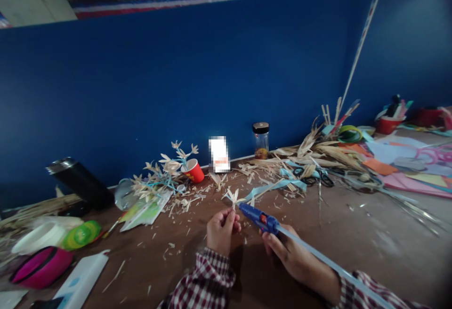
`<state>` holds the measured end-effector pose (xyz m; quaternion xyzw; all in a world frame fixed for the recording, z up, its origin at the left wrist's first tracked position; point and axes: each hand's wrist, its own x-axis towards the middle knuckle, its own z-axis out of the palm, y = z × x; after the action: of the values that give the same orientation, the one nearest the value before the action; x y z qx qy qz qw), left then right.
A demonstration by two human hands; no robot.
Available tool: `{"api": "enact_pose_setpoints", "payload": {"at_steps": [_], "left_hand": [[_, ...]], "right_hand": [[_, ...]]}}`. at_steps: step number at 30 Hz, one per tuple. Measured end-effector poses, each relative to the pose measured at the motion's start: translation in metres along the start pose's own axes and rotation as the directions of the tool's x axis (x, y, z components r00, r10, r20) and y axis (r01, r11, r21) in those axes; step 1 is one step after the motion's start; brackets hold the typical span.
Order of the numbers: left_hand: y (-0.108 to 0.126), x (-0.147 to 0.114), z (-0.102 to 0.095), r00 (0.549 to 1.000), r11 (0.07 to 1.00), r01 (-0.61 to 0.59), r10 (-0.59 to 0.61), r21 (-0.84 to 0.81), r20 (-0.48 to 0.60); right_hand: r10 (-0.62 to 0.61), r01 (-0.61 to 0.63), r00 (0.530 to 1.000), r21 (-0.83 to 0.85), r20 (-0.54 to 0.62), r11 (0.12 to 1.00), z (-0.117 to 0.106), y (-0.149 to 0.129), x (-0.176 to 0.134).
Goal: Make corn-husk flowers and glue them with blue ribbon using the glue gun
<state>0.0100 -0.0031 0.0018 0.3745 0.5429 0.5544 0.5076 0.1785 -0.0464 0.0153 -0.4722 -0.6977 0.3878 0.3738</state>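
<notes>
My left hand [222, 231] pinches the base of a small pale flower [233, 197] that looks made of dried husk, its petals spread upward. In my right hand [291, 257] is a blue glue gun [259, 217], with a long clear glue stick [328, 259] running out of its back end. The gun's nozzle points left and lies right beside the flower's base; whether it touches cannot be made out. Behind the nozzle, a light blue strip [271, 186] stretches across the table.
A red paper cup [194, 171] leans among several husk flowers [158, 172] on blue stems. At the back stand a jar [261, 142] and a pixelated white object [219, 154]. Scissors [314, 175] and coloured paper [406, 163] lie right; a black tumbler [81, 182] and pink pouch [42, 266] left.
</notes>
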Motion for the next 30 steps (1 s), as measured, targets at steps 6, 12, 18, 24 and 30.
{"api": "enact_pose_setpoints", "payload": {"at_steps": [6,12,18,24,30], "left_hand": [[0.0019,-0.001,0.0008,1.0,1.0,0.002,-0.002,-0.021,0.009],[-0.0005,-0.0004,0.0,1.0,1.0,-0.009,0.008,0.006,0.029],[-0.004,0.0008,-0.0014,0.999,0.999,-0.021,0.019,0.036,0.042],[-0.004,0.0022,-0.0025,0.999,1.0,-0.004,0.003,0.03,0.039],[-0.0051,0.003,-0.0028,0.999,1.0,-0.017,0.016,0.013,0.036]], "right_hand": [[-0.017,0.017,1.0,-0.017,-0.002,1.0,-0.0007,-0.0015,0.0006],[-0.032,0.031,0.999,-0.019,-0.014,0.999,-0.0004,0.0015,0.0022],[-0.048,0.047,0.999,-0.018,-0.006,0.999,-0.0001,0.0019,0.0016],[-0.049,0.049,0.999,-0.021,0.007,0.999,-0.0006,0.0014,0.0004],[-0.047,0.047,0.999,-0.01,0.014,0.999,-0.0005,0.0018,0.0007]]}}
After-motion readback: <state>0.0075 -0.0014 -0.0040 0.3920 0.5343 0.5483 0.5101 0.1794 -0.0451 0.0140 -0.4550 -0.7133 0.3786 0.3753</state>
